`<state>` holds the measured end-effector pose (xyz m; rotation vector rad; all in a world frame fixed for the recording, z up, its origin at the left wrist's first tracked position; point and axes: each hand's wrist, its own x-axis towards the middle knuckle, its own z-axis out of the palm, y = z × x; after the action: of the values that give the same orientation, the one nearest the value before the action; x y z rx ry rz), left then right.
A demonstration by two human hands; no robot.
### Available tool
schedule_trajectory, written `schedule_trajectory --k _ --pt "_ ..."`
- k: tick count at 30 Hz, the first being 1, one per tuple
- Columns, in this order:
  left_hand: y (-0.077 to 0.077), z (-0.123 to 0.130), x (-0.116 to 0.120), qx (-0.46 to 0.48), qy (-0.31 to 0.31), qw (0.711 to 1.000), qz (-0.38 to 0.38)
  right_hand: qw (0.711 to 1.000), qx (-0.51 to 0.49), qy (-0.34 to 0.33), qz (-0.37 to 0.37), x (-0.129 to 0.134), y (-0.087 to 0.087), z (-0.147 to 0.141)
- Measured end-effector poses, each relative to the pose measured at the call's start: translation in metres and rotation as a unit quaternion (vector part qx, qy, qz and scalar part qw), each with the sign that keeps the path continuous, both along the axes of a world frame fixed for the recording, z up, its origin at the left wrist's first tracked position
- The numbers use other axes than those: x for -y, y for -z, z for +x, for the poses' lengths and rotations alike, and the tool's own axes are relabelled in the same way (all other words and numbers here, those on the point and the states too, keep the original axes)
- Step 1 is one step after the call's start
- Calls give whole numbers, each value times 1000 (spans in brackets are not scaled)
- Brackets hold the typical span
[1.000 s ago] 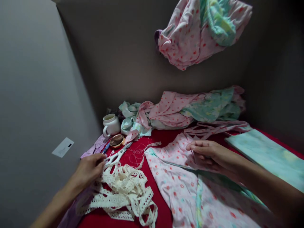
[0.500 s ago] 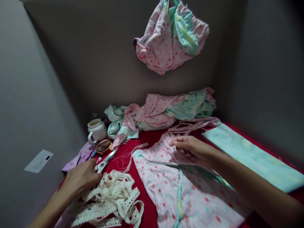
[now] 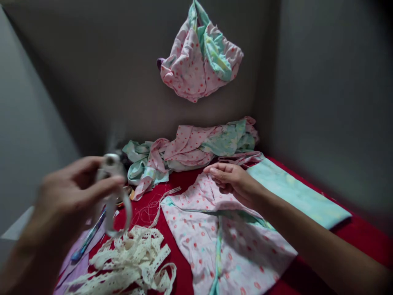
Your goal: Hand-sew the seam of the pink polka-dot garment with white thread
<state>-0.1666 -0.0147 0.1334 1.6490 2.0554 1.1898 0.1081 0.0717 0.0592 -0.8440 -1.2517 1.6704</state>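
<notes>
My left hand (image 3: 73, 192) grips a pair of scissors (image 3: 118, 205) with light handles, raised above the left side of the table; the blades are smeared by motion. My right hand (image 3: 230, 178) is closed at the top edge of a pink dotted cloth piece (image 3: 211, 246) with mint green trim. Its fingertips pinch together there; whether fabric or thread lies between them is too small to make out. A heap of cream lace trim (image 3: 135, 258) lies below the scissors, and loose thread (image 3: 147, 209) trails between the lace and the dotted cloth.
Crumpled pink and green fabric (image 3: 196, 143) lies along the back wall. A dotted cloth bundle (image 3: 196, 61) hangs above. Folded mint fabric (image 3: 297, 192) is at right. A blue pen (image 3: 89, 237) rests on purple cloth (image 3: 66, 272), on the red table covering (image 3: 365, 241).
My left hand has picked the scissors up off the table and lifted them. My right hand has shifted slightly to the cloth's top edge. The camera view has turned a little right.
</notes>
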Motion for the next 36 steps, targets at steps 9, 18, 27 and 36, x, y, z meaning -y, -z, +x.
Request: schedule_trajectory --k 9,18,27,36 --pt "56 115 -38 111 245 962 -46 998 46 2 48 22 7 -25" --pt "66 115 -13 -295 193 932 87 986 122 92 69 11 7 -16" --pt "62 105 -33 287 250 903 -198 999 -16 21 -38 -4 -17 15" --pt "99 132 -7 643 420 543 -340 985 -101 101 -97 -32 -39 70"
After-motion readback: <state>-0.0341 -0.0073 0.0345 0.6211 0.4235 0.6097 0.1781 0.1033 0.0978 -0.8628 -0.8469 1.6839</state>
